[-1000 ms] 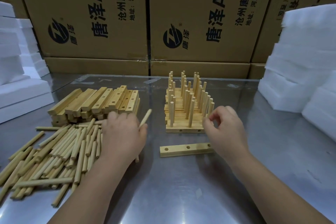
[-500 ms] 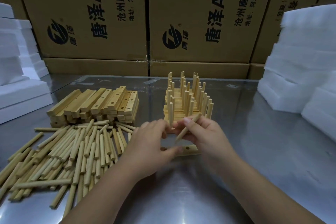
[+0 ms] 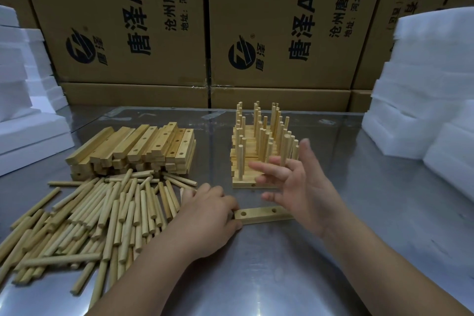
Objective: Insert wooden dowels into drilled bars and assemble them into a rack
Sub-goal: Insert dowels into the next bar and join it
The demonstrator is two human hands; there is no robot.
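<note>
A rack (image 3: 259, 161) of doweled bars stands mid-counter (image 3: 256, 279) — heaps of loose dowels (image 3: 102, 215) and drilled bars (image 3: 133, 149) remain at left. The left hand (image 3: 213, 215) grips the front bar (image 3: 264, 215) by its end, visible holes empty; the right hand (image 3: 297, 187) hovers spread, holding nothing.

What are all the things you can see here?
Loose round wooden dowels: many, pale tan, heaped on the table's left.
Pile of drilled wooden bars: one, tan, behind the dowels.
Single drilled wooden bar: one, tan, flat between the hands.
Stack of bars with upright dowels: one, tan, centre back.
Shiny metal table: one, grey, under everything.
Brown cardboard boxes: several, black print, behind the table.
White foam blocks: stacks, left and right edges.
Left hand: one, holding the single bar's left end.
Right hand: one, open, spread before the stack.
</note>
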